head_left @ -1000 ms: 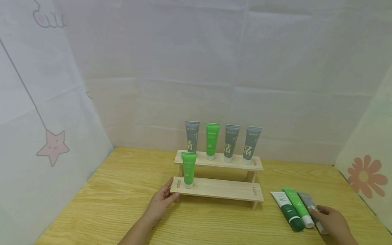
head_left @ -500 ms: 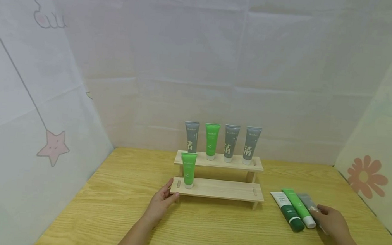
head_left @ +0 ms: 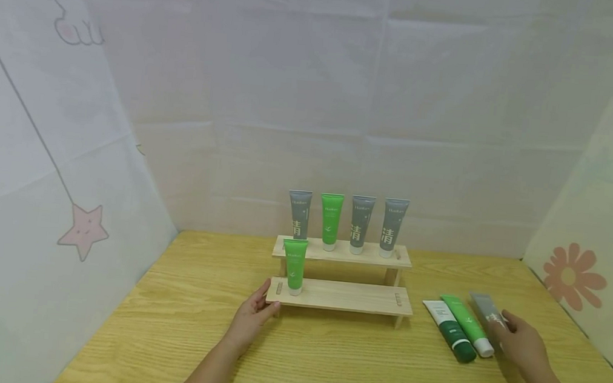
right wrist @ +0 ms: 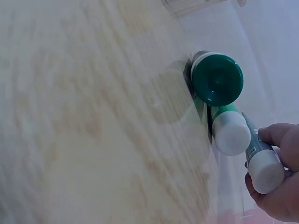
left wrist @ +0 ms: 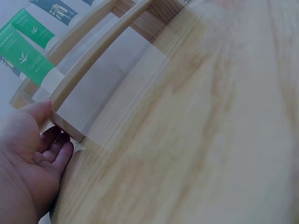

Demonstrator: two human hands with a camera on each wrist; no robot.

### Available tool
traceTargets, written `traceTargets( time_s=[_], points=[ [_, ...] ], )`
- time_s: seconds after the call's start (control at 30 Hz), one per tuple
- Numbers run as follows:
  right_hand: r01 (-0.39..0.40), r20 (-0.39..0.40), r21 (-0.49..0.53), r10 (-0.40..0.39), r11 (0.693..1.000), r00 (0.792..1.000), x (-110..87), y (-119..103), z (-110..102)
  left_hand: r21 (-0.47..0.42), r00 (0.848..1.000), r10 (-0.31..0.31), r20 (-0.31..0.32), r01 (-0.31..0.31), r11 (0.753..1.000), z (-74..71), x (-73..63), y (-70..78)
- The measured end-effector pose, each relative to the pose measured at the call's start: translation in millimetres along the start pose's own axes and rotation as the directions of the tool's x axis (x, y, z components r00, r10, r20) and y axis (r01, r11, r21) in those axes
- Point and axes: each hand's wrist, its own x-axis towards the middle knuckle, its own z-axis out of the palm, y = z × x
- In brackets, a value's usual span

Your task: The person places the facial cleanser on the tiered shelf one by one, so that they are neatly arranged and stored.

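Note:
My left hand (head_left: 249,322) grips the left end of a two-tier wooden display rack (head_left: 346,296), thumb at the lower board's edge and fingers curled by its leg. On that board, near this hand, a green tube (head_left: 294,266) stands upright on its cap. My right hand (head_left: 525,349) pinches a grey tube (head_left: 490,311) at the table's right side, its white cap (right wrist: 266,171) pointing towards the right wrist camera. Just left of it lie a green tube with a white cap (head_left: 467,324) and a white-and-dark-green tube (head_left: 450,330), side by side.
Three grey tubes, one of them a grey tube (head_left: 389,226) at the right end, and a green tube (head_left: 331,219) stand on the upper board. Behind the wooden table (head_left: 346,365) hangs a pale cloth (head_left: 368,112); printed cloth walls flank both sides.
My right hand has lifted the grey tube slightly and shifted it away from the green one. The green tube has rolled a little to the right. My left hand stays on the rack.

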Motion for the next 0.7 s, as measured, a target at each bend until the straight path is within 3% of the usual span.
traceTargets(
  time_s=[0.57, 0.7],
  points=[
    [0.063, -0.063, 0.242, -0.05, 0.968, 0.997, -1.0, -25, 4, -0.001, 1.0, 0.012, 0.004, -0.012, 1.0, 1.6, -2.4, 1.0],
    [0.084, -0.084, 0.257, -0.064, 0.963, 0.994, -1.9, -31, 5, 0.003, 1.0, 0.012, 0.0, -0.012, 1.0, 1.3, -1.8, 1.3]
  ],
)
